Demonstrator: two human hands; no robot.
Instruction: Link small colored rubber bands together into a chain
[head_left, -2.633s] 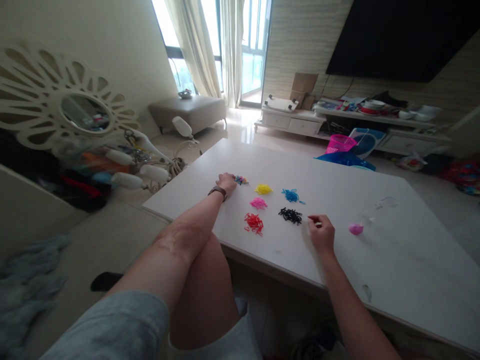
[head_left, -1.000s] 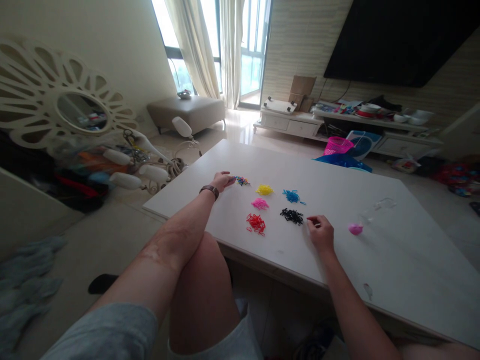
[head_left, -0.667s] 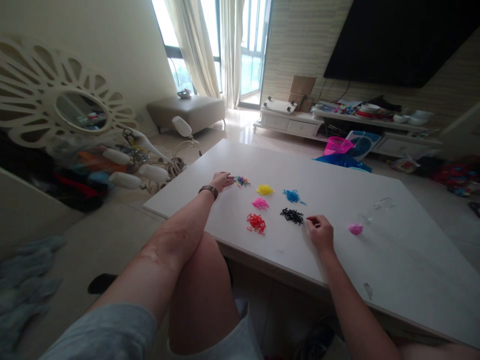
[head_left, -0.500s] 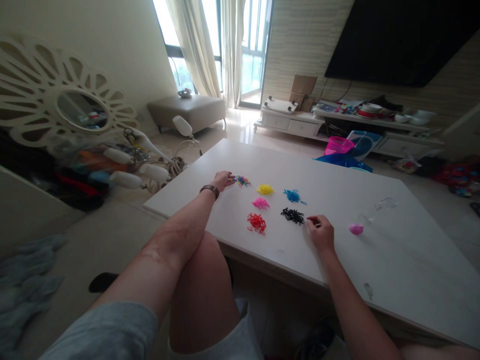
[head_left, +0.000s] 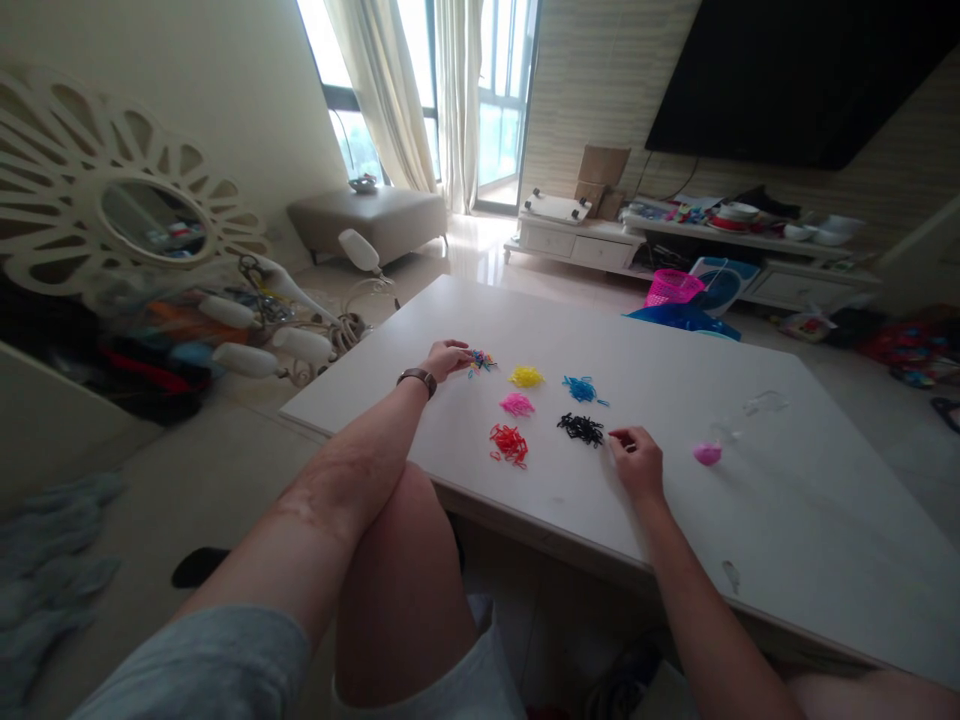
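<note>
Small piles of tiny rubber bands lie on a white table (head_left: pixel 787 500): mixed colours (head_left: pixel 481 360), yellow (head_left: pixel 526 377), pink (head_left: pixel 516 404), blue (head_left: pixel 580 389), red (head_left: pixel 509 444) and black (head_left: pixel 579 429). My left hand (head_left: pixel 447 358), with a watch on the wrist, rests with its fingertips pinched at the mixed pile. My right hand (head_left: pixel 636 463) lies on the table just right of the black pile, fingers curled and thumb against forefinger; what they pinch is too small to make out.
A small pink object (head_left: pixel 707 454) and a clear plastic piece (head_left: pixel 763 404) lie to the right on the table. My bare knee (head_left: pixel 405 560) is under the near edge. A pink basket (head_left: pixel 672 287), a TV stand (head_left: pixel 720 250) and floor clutter (head_left: pixel 225 330) surround the table.
My left hand's fingers have shifted slightly at the mixed pile, from lying over it to pinching at its edge. My right hand has stayed beside the black pile.
</note>
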